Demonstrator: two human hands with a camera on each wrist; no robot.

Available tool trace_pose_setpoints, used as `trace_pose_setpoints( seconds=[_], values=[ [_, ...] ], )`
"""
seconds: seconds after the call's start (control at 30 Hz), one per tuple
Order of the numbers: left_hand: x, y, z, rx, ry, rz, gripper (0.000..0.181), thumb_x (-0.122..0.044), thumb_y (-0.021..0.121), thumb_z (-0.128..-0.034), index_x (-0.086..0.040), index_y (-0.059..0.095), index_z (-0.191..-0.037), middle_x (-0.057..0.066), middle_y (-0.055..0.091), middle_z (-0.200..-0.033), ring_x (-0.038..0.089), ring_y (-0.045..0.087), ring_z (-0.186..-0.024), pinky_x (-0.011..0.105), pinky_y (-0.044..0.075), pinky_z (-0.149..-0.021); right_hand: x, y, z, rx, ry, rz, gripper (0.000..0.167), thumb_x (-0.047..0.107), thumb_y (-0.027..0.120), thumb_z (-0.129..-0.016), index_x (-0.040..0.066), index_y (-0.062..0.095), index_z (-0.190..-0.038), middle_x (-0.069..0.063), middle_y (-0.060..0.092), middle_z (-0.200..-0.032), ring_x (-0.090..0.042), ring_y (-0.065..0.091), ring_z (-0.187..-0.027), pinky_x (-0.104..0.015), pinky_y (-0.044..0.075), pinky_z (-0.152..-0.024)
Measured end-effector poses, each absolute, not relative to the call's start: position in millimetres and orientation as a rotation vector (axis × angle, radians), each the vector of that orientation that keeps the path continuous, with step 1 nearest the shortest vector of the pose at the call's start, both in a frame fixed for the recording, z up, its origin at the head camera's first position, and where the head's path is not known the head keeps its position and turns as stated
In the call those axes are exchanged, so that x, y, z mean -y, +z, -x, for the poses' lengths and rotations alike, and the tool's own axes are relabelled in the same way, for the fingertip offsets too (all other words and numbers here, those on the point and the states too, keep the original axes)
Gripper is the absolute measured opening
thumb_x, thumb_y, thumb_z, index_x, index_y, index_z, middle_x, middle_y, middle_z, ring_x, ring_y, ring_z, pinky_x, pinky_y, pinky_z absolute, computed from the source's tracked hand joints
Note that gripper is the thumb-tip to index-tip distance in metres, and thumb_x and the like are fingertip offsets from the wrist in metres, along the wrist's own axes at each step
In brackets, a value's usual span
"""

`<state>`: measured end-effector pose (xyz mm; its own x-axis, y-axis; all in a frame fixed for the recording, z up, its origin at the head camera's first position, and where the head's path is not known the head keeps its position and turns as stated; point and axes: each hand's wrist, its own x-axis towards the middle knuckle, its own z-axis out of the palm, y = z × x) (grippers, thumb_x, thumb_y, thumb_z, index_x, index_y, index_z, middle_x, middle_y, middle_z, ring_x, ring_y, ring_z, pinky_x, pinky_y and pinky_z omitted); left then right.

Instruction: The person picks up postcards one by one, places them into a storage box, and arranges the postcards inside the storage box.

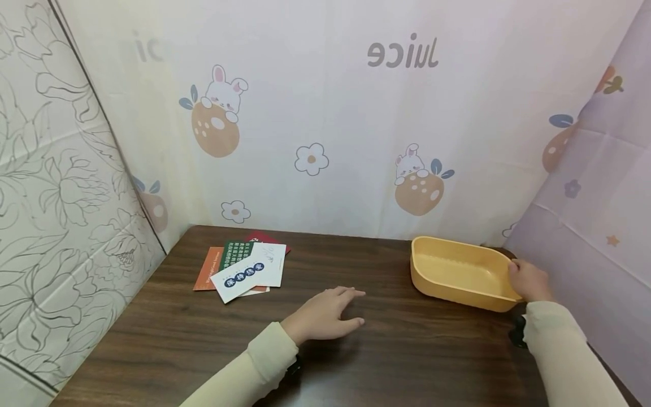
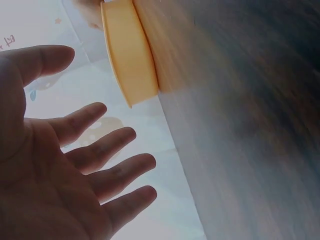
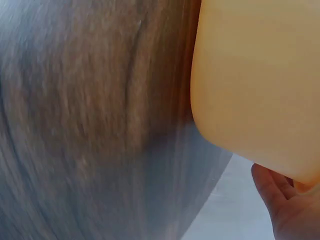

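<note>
A yellow basin, with nothing in it, sits at the table's back right in the head view. My right hand grips its right end, fingers at the rim; in the right wrist view that hand shows beside the basin's wall. Over the middle of the table my left hand is held with fingers spread, touching nothing. In the left wrist view the palm of this hand is bare, and the basin's side stands beyond the fingertips, apart from them.
Several overlapping cards or papers, a white one on top, with orange, green and red ones beneath, lie at the back left of the brown wooden table. A patterned curtain rises behind, with cloth on both sides.
</note>
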<state>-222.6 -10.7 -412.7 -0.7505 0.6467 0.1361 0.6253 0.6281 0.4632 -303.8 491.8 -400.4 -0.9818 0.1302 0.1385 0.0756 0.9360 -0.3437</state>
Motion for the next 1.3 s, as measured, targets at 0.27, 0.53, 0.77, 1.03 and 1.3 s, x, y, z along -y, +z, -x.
trace_pose_setpoints(
  seconds=[0.27, 0.53, 0.77, 1.03, 1.3],
  values=[
    [-1, -415, 226, -2.799, 0.763, -1.124, 0.056, -0.047, 0.054, -0.0992, -0.020, 0.049, -0.148, 0.002, 0.050, -0.146, 0.023, 0.049, -0.133, 0.041, 0.042, -0.106, -486, -410, 303, 2.781, 0.606, 0.243, 0.045, 0.017, 0.032, -0.105, -0.019, 0.050, -0.126, -0.044, 0.049, -0.125, -0.062, 0.045, -0.109, -0.068, 0.036, -0.096],
    [-7, -416, 229, -2.793, 0.765, -1.105, 0.056, -0.046, 0.053, -0.0991, -0.020, 0.049, -0.148, 0.002, 0.051, -0.145, 0.020, 0.050, -0.132, 0.041, 0.043, -0.105, -487, -418, 306, 2.767, 0.702, 0.333, 0.049, 0.021, 0.030, -0.107, -0.018, 0.047, -0.132, -0.043, 0.045, -0.131, -0.061, 0.042, -0.115, -0.067, 0.032, -0.099],
    [-11, -418, 230, -2.781, 0.761, -1.101, 0.057, -0.047, 0.054, -0.0987, -0.020, 0.048, -0.149, 0.001, 0.050, -0.146, 0.019, 0.050, -0.132, 0.039, 0.044, -0.104, -481, -416, 307, 2.809, 0.795, 0.346, 0.051, 0.022, 0.026, -0.107, -0.018, 0.042, -0.134, -0.042, 0.046, -0.130, -0.056, 0.047, -0.110, -0.061, 0.041, -0.089],
    [-17, -421, 230, -2.767, 0.764, -1.121, 0.057, -0.048, 0.053, -0.0988, -0.020, 0.048, -0.149, 0.000, 0.050, -0.145, 0.017, 0.050, -0.131, 0.036, 0.045, -0.103, -469, -413, 304, 2.856, 0.892, 0.364, 0.054, 0.023, 0.024, -0.105, -0.019, 0.037, -0.137, -0.042, 0.047, -0.128, -0.045, 0.056, -0.098, -0.037, 0.047, -0.068],
    [-14, -422, 230, -2.774, 0.760, -1.090, 0.056, -0.047, 0.054, -0.0987, -0.021, 0.048, -0.149, -0.001, 0.050, -0.146, 0.017, 0.049, -0.132, 0.038, 0.044, -0.104, -459, -416, 302, 2.873, 0.931, 0.357, 0.059, 0.028, 0.021, -0.105, -0.015, 0.031, -0.143, -0.040, 0.040, -0.138, -0.046, 0.052, -0.106, -0.045, 0.047, -0.076]
  ],
)
